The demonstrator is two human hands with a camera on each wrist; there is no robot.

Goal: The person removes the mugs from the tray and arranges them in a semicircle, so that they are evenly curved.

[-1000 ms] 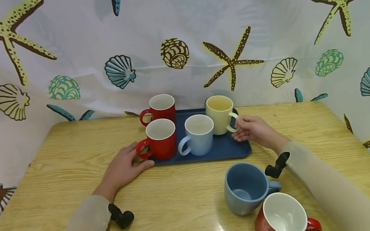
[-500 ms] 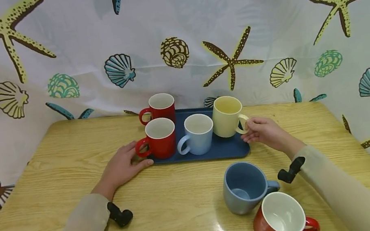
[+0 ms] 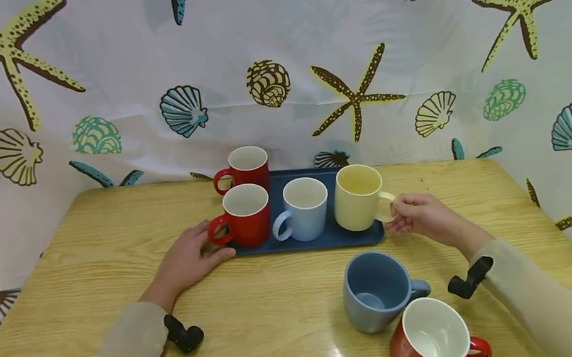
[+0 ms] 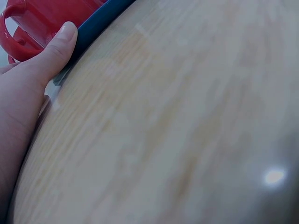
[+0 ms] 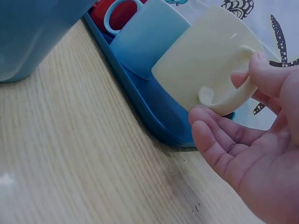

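My right hand pinches the handle of a pale yellow mug between thumb and fingers, at the right part of a dark blue tray. In the right wrist view the yellow mug appears close over the tray, its handle toward my palm. My left hand holds the tray's left front corner, thumb along the front rim; its other fingers are partly hidden behind a red mug's handle. On the tray stand that red mug, a second red mug behind it, and a light blue mug.
A grey-blue mug stands on the wooden table in front of the tray. Close by, nearer the camera, is another red mug, its handle to the right. A white cloth printed with shells and starfish hangs behind the table.
My right hand has drawn the yellow mug forward and slightly right, from the tray's back toward its front, beside the light blue mug. My left hand has stayed at the tray's corner.
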